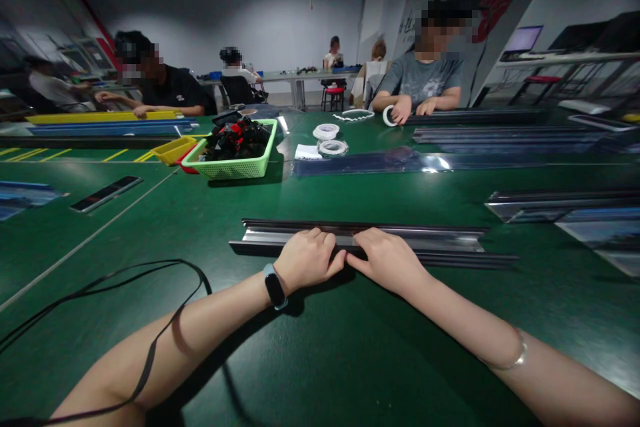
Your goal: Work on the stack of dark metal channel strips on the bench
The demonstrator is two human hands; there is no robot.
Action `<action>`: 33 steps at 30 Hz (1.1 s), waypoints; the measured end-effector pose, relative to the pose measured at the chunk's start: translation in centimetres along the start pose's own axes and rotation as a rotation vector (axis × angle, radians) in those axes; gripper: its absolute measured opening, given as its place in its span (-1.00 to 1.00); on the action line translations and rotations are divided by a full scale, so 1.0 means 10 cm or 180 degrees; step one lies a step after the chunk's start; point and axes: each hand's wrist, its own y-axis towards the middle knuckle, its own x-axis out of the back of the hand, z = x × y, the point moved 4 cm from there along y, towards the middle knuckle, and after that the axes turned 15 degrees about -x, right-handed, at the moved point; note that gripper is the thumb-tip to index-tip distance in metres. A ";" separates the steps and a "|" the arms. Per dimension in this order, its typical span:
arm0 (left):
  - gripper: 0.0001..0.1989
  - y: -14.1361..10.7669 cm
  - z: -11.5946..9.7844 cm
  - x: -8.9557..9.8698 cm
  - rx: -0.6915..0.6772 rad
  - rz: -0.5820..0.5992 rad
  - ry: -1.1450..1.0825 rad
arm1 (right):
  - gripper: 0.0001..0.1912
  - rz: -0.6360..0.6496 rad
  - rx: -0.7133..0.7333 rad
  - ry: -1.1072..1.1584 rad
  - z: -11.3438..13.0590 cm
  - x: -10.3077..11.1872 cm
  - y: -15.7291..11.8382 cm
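Observation:
A long black channel-shaped profile with a silvery inner strip lies crosswise on the green table. My left hand, below a wrist band, grips its near edge left of the middle, fingers curled over into the channel. Close beside it, my right hand holds the same profile, thumb along the near wall and fingers bent over the inside. The two thumbs nearly meet at the middle. What lies under the curled fingers is hidden.
Beyond the profile stand a green basket of black and red parts, a yellow tray and tape rolls. Clear film lies behind. More profiles rest at right. A black cord crosses my left arm. Co-workers sit opposite.

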 end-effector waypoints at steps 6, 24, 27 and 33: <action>-0.59 0.02 -0.01 0.00 0.0062 0.0016 0.0065 | -0.73 -0.0095 -0.0002 0.0089 0.00 -0.04 -0.03; -0.60 -0.02 -0.04 0.03 -0.0211 0.0034 -0.0194 | -0.76 0.0153 0.0111 0.0355 0.09 0.03 -0.03; -0.59 -0.02 -0.03 0.03 -0.0144 0.0077 -0.0235 | -0.73 0.0069 0.0141 0.0317 0.09 -0.01 -0.04; -0.57 0.01 -0.03 0.04 -0.0059 0.0130 -0.0318 | -0.71 0.0094 0.0201 0.0299 0.09 -0.03 -0.06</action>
